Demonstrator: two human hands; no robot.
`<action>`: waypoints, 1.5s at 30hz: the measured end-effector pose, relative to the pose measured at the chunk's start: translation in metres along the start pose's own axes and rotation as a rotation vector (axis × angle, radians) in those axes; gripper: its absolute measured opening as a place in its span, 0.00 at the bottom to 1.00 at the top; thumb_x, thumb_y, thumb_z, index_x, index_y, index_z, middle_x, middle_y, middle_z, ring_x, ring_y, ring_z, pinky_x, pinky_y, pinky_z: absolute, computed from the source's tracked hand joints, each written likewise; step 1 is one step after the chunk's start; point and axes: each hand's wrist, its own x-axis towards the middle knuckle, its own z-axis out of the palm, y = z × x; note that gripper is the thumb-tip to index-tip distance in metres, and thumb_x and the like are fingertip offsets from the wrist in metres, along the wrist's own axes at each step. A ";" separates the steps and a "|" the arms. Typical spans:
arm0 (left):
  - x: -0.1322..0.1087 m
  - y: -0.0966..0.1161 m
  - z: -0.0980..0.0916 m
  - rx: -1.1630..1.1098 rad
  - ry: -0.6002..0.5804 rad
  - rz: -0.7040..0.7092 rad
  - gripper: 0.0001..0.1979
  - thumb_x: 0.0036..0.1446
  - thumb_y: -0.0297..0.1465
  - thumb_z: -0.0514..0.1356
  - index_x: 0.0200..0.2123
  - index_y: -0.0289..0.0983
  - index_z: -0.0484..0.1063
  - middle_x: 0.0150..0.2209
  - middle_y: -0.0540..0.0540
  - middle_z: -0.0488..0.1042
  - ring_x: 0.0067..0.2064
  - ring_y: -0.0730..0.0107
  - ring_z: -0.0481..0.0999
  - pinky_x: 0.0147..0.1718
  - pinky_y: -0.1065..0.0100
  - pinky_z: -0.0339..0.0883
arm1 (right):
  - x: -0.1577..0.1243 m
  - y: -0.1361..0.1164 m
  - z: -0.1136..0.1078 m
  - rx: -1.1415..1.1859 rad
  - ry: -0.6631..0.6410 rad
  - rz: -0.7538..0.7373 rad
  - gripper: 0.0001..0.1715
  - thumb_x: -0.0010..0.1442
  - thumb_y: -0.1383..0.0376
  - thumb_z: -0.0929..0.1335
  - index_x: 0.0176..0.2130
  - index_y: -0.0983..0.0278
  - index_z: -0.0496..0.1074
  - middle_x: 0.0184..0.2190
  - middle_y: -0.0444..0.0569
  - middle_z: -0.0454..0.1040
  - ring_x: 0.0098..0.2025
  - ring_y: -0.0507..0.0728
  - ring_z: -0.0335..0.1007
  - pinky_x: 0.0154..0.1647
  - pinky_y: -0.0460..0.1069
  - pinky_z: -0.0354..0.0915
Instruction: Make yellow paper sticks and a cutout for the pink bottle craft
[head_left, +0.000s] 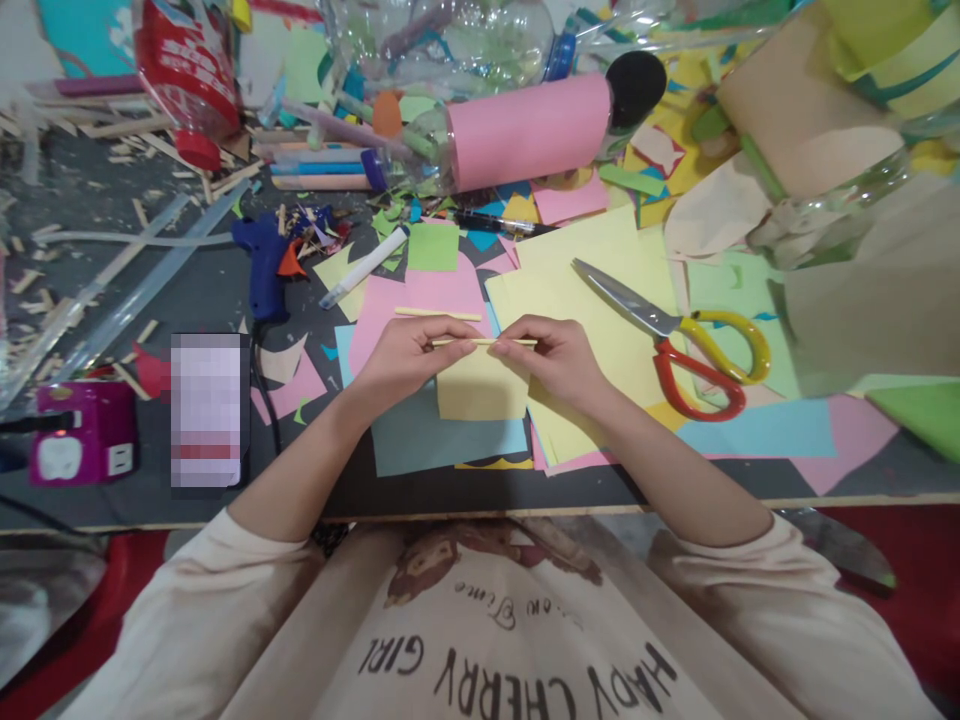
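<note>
My left hand and my right hand are close together over the papers, thumbs and forefingers pinched on a thin yellow paper roll that lies level between them. Just below it is a small yellow paper sheet; whether the roll is joined to this sheet, I cannot tell. Another thin yellow paper stick lies just beyond my left hand. Under my hands spread blue paper and pink paper, with a stack of yellow paper at the right.
Scissors with red and yellow handles lie right, blades partly apart. On the left are a blue glue gun, a phone and a purple box. Plastic bottles, one pink-wrapped, a white marker and paper scraps crowd the back.
</note>
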 end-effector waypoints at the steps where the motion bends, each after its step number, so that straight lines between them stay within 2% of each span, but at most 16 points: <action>1: 0.000 0.000 0.000 0.006 -0.001 -0.001 0.13 0.55 0.40 0.62 0.34 0.37 0.81 0.36 0.45 0.82 0.39 0.66 0.79 0.41 0.70 0.71 | 0.000 0.000 0.000 0.004 -0.003 0.004 0.20 0.53 0.49 0.72 0.24 0.62 0.75 0.22 0.44 0.74 0.22 0.49 0.59 0.24 0.47 0.56; 7: 0.001 -0.001 -0.001 0.032 0.023 0.017 0.15 0.55 0.42 0.61 0.33 0.37 0.81 0.35 0.46 0.82 0.38 0.67 0.79 0.40 0.72 0.70 | 0.000 -0.001 0.001 0.036 -0.023 -0.001 0.24 0.52 0.46 0.71 0.23 0.63 0.74 0.22 0.45 0.74 0.24 0.50 0.63 0.25 0.47 0.58; 17: -0.001 -0.002 -0.001 0.059 0.033 0.002 0.16 0.55 0.43 0.60 0.33 0.37 0.82 0.35 0.45 0.82 0.38 0.66 0.79 0.40 0.71 0.70 | 0.001 -0.002 -0.001 0.049 -0.027 0.008 0.23 0.50 0.45 0.72 0.23 0.62 0.75 0.21 0.44 0.74 0.23 0.50 0.62 0.24 0.47 0.57; 24: -0.001 -0.002 0.000 0.061 0.053 0.016 0.17 0.56 0.43 0.60 0.30 0.36 0.81 0.31 0.47 0.81 0.34 0.69 0.77 0.35 0.73 0.68 | 0.001 -0.002 -0.001 0.060 -0.031 -0.007 0.24 0.49 0.44 0.72 0.22 0.62 0.74 0.21 0.45 0.75 0.24 0.51 0.65 0.26 0.48 0.60; 30: 0.000 -0.001 0.001 0.041 0.088 0.012 0.17 0.53 0.43 0.61 0.25 0.36 0.79 0.24 0.49 0.77 0.26 0.74 0.69 0.25 0.73 0.62 | 0.001 -0.002 -0.002 0.058 -0.023 -0.006 0.22 0.51 0.47 0.72 0.22 0.62 0.75 0.20 0.44 0.74 0.23 0.50 0.63 0.24 0.47 0.58; 37: 0.000 -0.001 0.001 0.049 0.074 0.039 0.17 0.54 0.43 0.60 0.26 0.35 0.79 0.25 0.48 0.77 0.27 0.74 0.69 0.27 0.73 0.63 | 0.001 -0.002 -0.003 0.053 -0.021 -0.013 0.22 0.53 0.49 0.71 0.21 0.63 0.74 0.19 0.44 0.71 0.23 0.50 0.60 0.25 0.47 0.57; 45: 0.000 -0.002 0.001 0.055 0.077 0.052 0.20 0.55 0.44 0.59 0.24 0.33 0.77 0.23 0.50 0.73 0.25 0.76 0.67 0.26 0.74 0.61 | 0.001 -0.002 -0.003 0.012 -0.020 0.000 0.26 0.53 0.45 0.70 0.21 0.64 0.73 0.18 0.43 0.68 0.23 0.49 0.57 0.25 0.47 0.55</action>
